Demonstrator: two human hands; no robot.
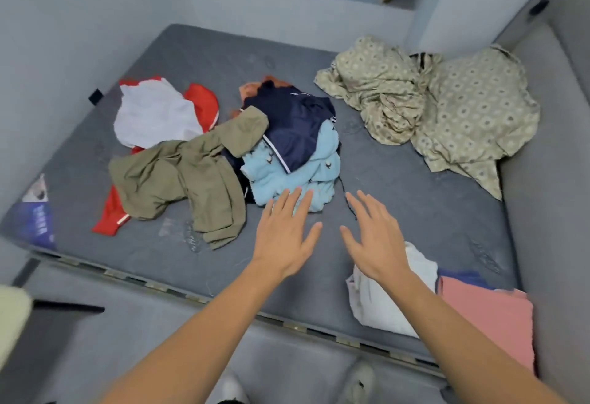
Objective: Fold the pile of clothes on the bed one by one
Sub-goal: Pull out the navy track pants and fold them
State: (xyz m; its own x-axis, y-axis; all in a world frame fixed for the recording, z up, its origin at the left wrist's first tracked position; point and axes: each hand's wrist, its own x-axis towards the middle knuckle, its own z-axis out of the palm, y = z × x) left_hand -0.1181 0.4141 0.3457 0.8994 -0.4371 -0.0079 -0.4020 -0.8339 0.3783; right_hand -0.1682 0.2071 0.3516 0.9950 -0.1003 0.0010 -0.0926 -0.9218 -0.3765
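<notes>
Both hands were flat with fingers spread wide, holding nothing. The left hand [285,237] reached at 12 o'clock toward the light blue garment [297,176] in the pile on the bed [415,199]. The right hand [373,237] hovered beside it.

Two hands [284,234], one mattress [415,199]

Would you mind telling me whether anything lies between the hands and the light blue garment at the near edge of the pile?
Nothing visible does. The left hand, fingers straight, already reaches the near edge of the light blue garment; the right hand, also open, is above bare mattress just beside it. A navy garment lies on its far part.
</notes>
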